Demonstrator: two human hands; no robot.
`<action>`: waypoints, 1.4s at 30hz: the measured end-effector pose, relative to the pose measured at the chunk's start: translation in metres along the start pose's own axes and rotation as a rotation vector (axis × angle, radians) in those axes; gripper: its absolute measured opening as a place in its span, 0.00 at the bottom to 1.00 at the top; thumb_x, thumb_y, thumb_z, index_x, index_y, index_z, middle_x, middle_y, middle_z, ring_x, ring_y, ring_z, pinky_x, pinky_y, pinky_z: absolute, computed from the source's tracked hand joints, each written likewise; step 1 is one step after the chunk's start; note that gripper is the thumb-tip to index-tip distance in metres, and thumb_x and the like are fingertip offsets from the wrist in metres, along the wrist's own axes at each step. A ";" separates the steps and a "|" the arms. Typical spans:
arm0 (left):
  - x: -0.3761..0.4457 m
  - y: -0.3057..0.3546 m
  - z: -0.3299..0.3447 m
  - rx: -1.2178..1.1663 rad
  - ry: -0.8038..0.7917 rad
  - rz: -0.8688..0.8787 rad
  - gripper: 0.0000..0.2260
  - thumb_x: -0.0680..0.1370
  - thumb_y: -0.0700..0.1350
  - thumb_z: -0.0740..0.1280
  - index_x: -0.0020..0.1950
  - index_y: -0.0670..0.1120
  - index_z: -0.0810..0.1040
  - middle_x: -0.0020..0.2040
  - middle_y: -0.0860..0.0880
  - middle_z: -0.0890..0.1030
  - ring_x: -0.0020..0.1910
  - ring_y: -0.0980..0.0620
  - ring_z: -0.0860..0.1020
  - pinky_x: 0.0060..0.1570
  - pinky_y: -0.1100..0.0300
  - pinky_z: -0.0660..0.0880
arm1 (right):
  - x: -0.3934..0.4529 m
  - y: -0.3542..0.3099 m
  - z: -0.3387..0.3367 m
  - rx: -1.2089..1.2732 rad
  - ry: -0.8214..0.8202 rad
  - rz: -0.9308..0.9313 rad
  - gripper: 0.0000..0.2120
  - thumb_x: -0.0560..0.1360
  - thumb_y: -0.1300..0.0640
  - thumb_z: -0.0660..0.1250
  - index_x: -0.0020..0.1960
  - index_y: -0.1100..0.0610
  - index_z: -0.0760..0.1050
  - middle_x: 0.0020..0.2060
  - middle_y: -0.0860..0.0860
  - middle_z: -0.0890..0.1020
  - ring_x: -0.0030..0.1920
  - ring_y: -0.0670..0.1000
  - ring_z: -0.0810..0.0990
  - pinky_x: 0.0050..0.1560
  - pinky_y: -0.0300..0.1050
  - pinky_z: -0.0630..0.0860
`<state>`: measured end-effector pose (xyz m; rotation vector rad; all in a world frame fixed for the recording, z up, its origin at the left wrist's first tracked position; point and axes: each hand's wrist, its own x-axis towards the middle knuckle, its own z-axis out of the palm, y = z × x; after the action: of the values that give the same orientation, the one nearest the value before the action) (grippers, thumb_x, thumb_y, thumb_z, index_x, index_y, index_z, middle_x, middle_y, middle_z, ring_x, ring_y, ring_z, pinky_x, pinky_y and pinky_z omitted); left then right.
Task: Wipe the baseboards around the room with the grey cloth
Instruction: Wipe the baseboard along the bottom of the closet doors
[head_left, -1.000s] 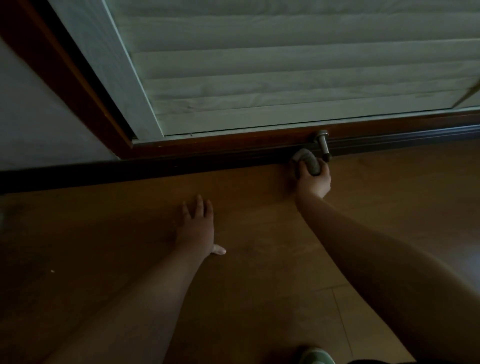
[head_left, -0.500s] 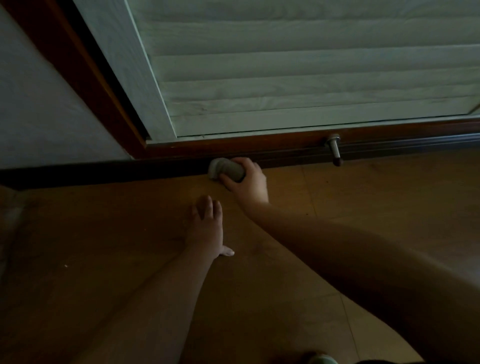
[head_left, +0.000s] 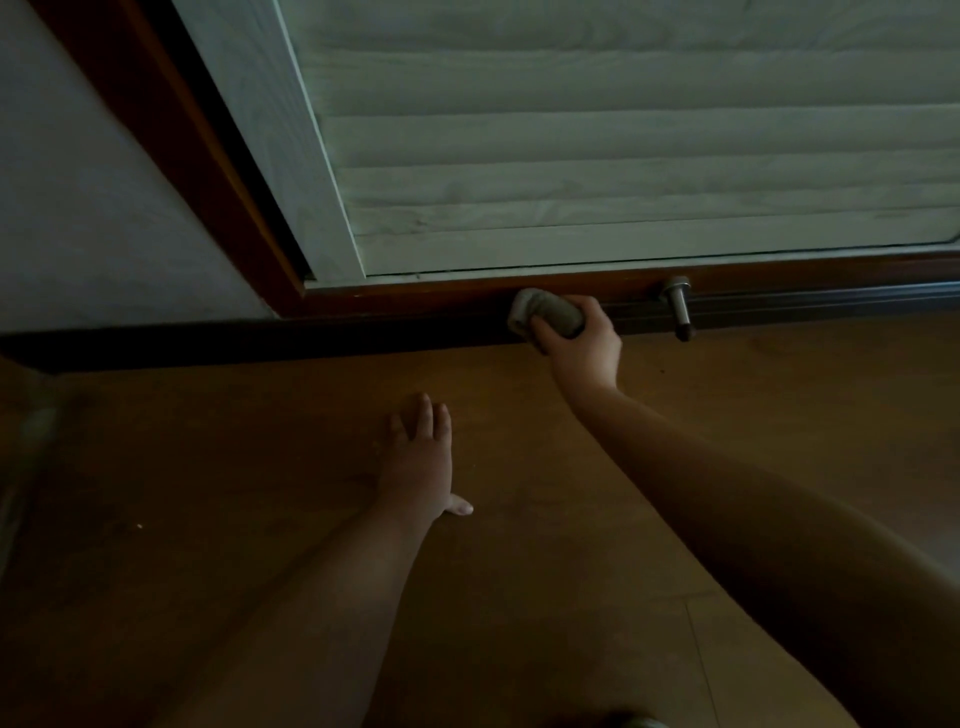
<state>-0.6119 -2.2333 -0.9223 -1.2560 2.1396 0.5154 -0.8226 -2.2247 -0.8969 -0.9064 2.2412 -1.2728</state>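
Against the baseboard (head_left: 363, 340), grey cloth (head_left: 548, 312) seemingly bunched within right-hand grip (head_left: 582, 345)

The brown wooden floor (head_left: 545, 519) runs up to the dark baseboard (head_left: 260, 340) at twelve o'clock. The left hand (head_left: 418, 462) lies flat on the boards, fingers straight, pointing toward twelve o'clock.

Right hand (head_left: 582, 345) gripping (fingers curled); left hand (head_left: 421, 462) flat
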 end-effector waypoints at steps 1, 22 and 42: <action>0.000 0.000 0.000 -0.004 0.000 0.002 0.60 0.69 0.63 0.76 0.80 0.48 0.33 0.80 0.46 0.31 0.79 0.34 0.40 0.75 0.35 0.53 | 0.003 0.003 -0.008 -0.003 0.019 0.015 0.17 0.73 0.49 0.73 0.59 0.49 0.75 0.54 0.49 0.79 0.53 0.47 0.78 0.56 0.48 0.79; -0.001 0.006 -0.003 0.054 0.059 0.115 0.56 0.69 0.73 0.67 0.80 0.52 0.34 0.81 0.51 0.34 0.80 0.44 0.36 0.75 0.33 0.50 | -0.025 0.060 -0.059 -0.029 0.039 0.151 0.18 0.72 0.54 0.74 0.60 0.50 0.74 0.54 0.49 0.75 0.55 0.50 0.77 0.55 0.45 0.76; 0.033 0.121 -0.017 0.210 0.020 0.331 0.59 0.68 0.68 0.72 0.80 0.45 0.35 0.80 0.46 0.31 0.79 0.43 0.35 0.76 0.35 0.47 | 0.045 0.110 -0.086 0.020 -0.051 0.144 0.22 0.69 0.55 0.77 0.61 0.51 0.75 0.51 0.43 0.78 0.52 0.39 0.76 0.49 0.29 0.72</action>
<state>-0.7355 -2.2073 -0.9280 -0.8001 2.3622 0.3995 -0.9451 -2.1643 -0.9502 -0.7474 2.2069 -1.1920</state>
